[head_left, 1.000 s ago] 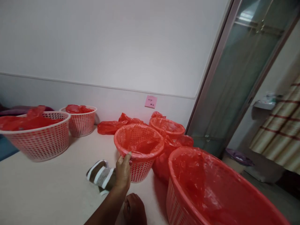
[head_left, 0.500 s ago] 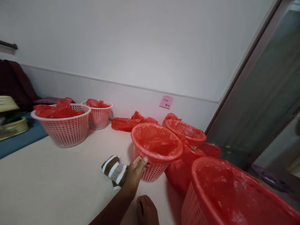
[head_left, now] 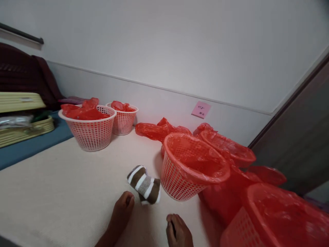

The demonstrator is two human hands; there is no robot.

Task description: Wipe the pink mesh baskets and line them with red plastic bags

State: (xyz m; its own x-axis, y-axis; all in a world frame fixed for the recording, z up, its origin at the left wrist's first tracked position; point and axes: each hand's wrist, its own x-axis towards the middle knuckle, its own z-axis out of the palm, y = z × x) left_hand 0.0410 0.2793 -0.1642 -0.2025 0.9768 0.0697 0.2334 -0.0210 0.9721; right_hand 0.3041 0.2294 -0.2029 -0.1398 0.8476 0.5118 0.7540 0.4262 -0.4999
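A pair of striped socks (head_left: pixel 144 184), brown, white and grey, lies folded together on the pale surface (head_left: pixel 77 192). Just below and left of the socks rests my left hand (head_left: pixel 123 207), its fingers curled in, and nothing shows in it. My right hand (head_left: pixel 180 230) is at the bottom edge, loosely closed with no object visible between thumb and fingers. Beside the socks, on the right, stands a pink mesh basket (head_left: pixel 177 180) lined with a red plastic bag (head_left: pixel 205 164). Neither hand touches the basket or the socks.
More lined baskets crowd the right side, the nearest one (head_left: pixel 241 228) at lower right. Two white-pink baskets (head_left: pixel 91 133) with red bags stand back left. A pink sticky note (head_left: pixel 201 109) is on the wall. A yellow case (head_left: pixel 25 132) lies open at far left.
My left hand has drawn back from the basket's front rim to below the socks and curled up. The view has swung left, so things appear further right.
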